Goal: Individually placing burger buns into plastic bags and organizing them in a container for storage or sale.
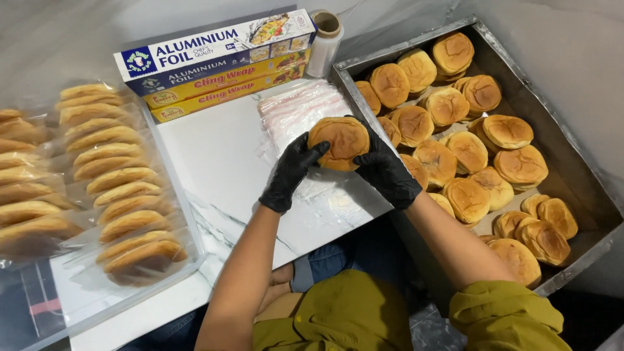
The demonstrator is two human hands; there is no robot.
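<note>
Seen from above, two hands in black gloves hold one round burger bun [338, 142] between them, over a stack of clear plastic bags [296, 110] lying on a white marble-patterned board [221, 162]. The left hand [291, 172] grips the bun's left edge with curled fingers; the right hand [385, 170] cups its right side. The step in hand looks like bagging: the bun seems lifted from the metal tray [578, 175] of loose buns on the right, and would next need an opened bag. The bun is golden brown, domed, slightly wrinkled on top. Bagged buns [123, 195] lie in rows on the left.
</note>
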